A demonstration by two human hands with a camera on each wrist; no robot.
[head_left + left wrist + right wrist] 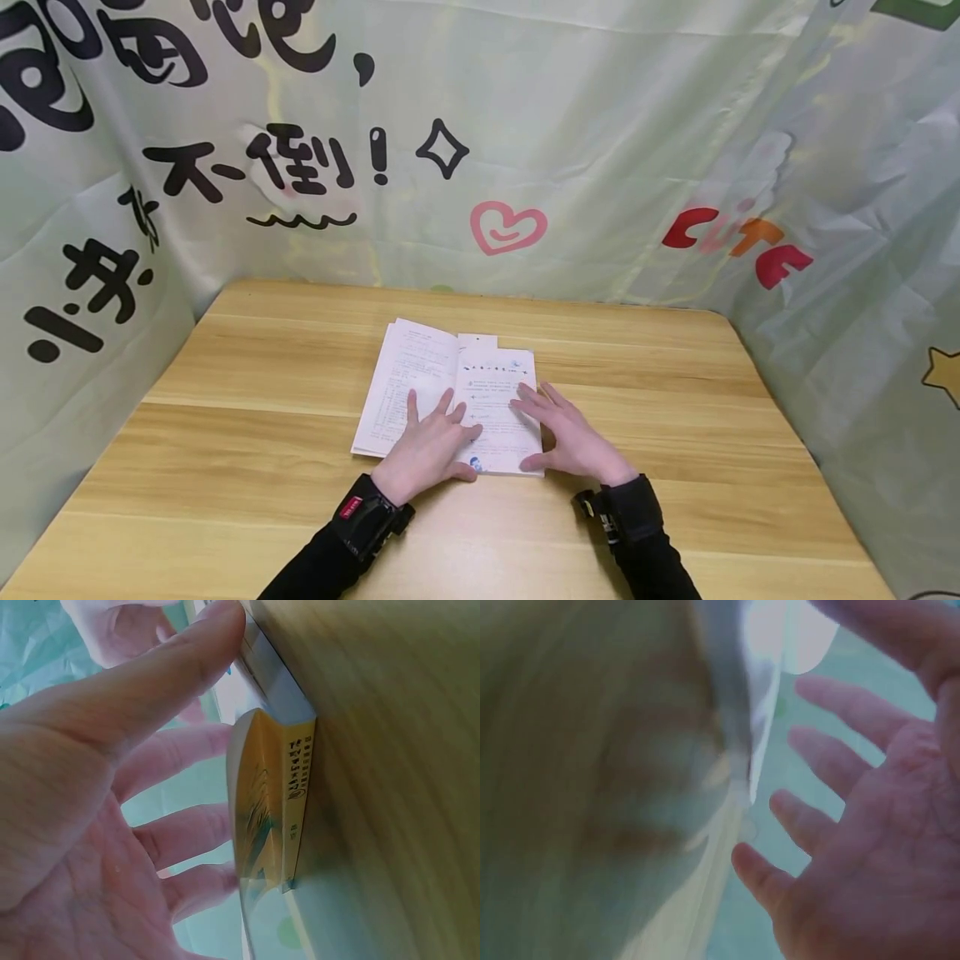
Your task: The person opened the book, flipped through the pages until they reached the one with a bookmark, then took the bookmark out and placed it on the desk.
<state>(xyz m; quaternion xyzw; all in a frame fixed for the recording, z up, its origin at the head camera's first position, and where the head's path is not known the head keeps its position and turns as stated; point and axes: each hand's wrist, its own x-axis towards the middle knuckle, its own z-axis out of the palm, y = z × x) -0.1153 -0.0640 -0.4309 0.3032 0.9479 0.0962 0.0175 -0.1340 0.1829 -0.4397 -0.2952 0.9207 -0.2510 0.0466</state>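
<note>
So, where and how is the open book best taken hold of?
Probably grip the book by its thick right half's outer edge, right hand from the right: that half lies flat, while the left half curves up off the table and could flex.

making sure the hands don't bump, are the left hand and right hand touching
Apart: the head view shows a strip of printed page between the left hand and the right hand.
</note>
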